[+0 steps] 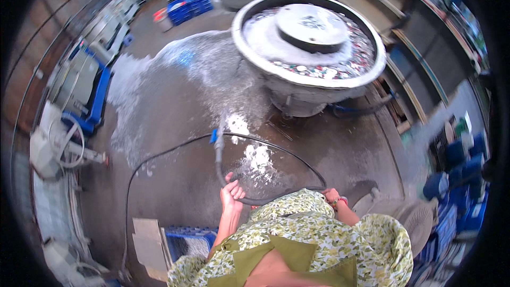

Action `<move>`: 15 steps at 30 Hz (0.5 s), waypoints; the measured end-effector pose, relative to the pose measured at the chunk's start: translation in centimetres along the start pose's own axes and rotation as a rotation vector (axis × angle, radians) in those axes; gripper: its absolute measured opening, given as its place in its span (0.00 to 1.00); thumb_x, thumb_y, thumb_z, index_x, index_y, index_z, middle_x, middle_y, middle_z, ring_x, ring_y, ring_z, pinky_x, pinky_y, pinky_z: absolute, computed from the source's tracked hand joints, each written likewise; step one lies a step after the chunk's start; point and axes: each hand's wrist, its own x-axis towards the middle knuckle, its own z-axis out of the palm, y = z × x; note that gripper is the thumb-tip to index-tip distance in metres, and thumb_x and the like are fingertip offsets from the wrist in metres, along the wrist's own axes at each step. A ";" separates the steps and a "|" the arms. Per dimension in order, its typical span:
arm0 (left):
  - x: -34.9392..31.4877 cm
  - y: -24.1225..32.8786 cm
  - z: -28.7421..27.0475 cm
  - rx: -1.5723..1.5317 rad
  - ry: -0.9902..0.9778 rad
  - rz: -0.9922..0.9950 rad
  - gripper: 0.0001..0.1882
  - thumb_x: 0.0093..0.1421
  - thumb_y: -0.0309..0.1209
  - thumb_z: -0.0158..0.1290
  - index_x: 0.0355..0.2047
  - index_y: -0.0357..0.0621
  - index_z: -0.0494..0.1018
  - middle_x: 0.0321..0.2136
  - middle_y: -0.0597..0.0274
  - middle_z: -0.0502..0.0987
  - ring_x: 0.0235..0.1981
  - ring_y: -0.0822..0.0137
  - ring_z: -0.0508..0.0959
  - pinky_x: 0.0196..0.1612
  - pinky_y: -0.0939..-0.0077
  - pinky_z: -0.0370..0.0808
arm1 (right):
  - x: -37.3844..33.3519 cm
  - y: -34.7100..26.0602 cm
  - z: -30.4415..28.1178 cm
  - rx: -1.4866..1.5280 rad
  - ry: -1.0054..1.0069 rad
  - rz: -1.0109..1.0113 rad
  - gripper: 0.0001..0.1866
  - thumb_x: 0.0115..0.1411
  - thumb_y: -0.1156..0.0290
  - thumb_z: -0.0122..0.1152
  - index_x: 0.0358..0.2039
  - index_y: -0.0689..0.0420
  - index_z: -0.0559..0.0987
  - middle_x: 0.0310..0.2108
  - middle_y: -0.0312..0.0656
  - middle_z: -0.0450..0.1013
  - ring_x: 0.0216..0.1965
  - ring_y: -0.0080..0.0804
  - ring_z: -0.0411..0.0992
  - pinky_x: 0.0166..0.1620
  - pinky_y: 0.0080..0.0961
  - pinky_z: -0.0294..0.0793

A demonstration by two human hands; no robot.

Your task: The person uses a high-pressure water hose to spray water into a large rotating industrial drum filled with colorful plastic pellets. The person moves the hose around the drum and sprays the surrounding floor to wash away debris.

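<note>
The dark brown, wet concrete floor [159, 127] is the largest thing here, and the work on it looks partly done: the brown stretch toward its left edge shows little froth, while a broad, pale, frothy sheet of water [180, 56] lies from near the far left corner to the tub. That round, grey-white tub [313, 94], filled with small multicoloured pieces around a raised white disc [311, 24], stands toward the floor's far right corner. The long, black, flexible hose [255, 201] loops over the middle of the floor and down near its left edge, its front end pointing toward the far edge. Bright white clumps [258, 159] lie in from the edges, between the person and the tub; these and the froth seem to be what is left. The left hand [231, 194] is clenched around the hose near its front end; the right hand [332, 196], partly hidden by the clothing, appears to grasp it farther back. Smallest is a blue piece [213, 136] beside the hose's front end.
</note>
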 end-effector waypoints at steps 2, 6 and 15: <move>0.0 -0.1 0.0 0.019 0.020 0.023 0.17 0.55 0.22 0.45 0.44 0.53 0.66 0.08 0.77 0.50 0.07 0.79 0.50 0.13 0.81 0.51 | -0.7 -0.3 -0.4 0.112 -0.040 0.059 0.18 0.50 0.80 0.44 0.39 0.58 0.80 0.20 0.42 0.75 0.17 0.24 0.71 0.19 0.23 0.69; 0.8 -0.7 0.0 -0.011 0.010 -0.004 0.14 0.56 0.21 0.44 0.41 0.54 0.67 0.08 0.77 0.51 0.07 0.80 0.50 0.13 0.81 0.51 | 1.8 3.5 -0.2 0.117 0.012 0.048 0.17 0.49 0.80 0.45 0.38 0.60 0.79 0.18 0.40 0.75 0.15 0.24 0.70 0.18 0.23 0.67; 0.5 -2.8 3.5 0.123 0.021 -0.014 0.15 0.54 0.22 0.45 0.41 0.55 0.65 0.08 0.77 0.50 0.07 0.79 0.49 0.14 0.81 0.51 | 2.5 7.7 0.8 -0.256 0.121 -0.049 0.14 0.47 0.72 0.55 0.35 0.51 0.82 0.31 0.44 0.78 0.33 0.35 0.76 0.37 0.29 0.74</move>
